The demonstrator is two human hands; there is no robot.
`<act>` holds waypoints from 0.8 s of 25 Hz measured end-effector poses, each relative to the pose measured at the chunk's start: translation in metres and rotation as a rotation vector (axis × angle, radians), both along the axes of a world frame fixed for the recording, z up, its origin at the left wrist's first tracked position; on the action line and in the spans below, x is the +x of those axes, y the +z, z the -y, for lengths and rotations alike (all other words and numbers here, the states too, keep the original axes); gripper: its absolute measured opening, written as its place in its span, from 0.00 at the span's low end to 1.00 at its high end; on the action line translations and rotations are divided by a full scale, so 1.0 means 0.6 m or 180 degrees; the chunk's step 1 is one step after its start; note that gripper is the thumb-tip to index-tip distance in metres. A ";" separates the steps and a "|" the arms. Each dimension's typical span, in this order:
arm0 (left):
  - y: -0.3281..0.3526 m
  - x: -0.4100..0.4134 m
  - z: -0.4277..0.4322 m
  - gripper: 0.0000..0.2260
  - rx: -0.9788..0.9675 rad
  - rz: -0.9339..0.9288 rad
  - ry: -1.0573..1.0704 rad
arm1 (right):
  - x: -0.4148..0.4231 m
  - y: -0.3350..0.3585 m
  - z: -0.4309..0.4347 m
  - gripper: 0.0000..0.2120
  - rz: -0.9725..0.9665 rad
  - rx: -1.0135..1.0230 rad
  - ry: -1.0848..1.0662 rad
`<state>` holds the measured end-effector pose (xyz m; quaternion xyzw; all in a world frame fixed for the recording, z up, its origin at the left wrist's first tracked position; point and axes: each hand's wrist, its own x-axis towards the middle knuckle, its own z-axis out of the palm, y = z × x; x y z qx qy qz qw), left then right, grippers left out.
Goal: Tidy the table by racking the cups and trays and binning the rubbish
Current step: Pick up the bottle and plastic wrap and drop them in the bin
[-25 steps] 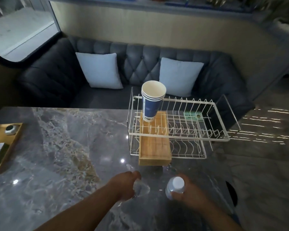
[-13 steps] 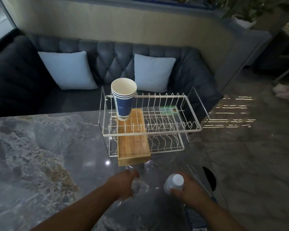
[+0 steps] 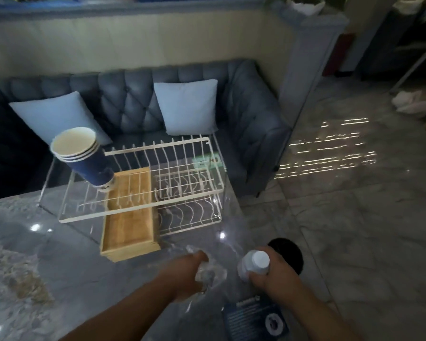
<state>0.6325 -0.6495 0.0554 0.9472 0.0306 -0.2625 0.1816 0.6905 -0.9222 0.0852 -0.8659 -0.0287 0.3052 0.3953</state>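
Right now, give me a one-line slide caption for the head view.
Left hand grips crumpled plastic, right hand a white-capped bottle, before a rack holding stacked cups and a wooden tray.

Our left hand (image 3: pixel 186 275) low, near middle, fingers curled round crumpled clear plastic piece (image 3: pixel 210 275). Our right hand (image 3: pixel 276 274) just beside it, fingers wrapped round small white plastic bottle (image 3: pixel 255 263), cap end up. Hands close, not touching. Both arms bare: left reaches in from bottom left, right from bottom right.
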 end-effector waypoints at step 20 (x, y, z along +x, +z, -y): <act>-0.128 0.328 0.411 0.25 -0.0317 0.0215 -0.0983 | 0.150 -0.166 0.345 0.26 0.0116 0.0086 -0.1548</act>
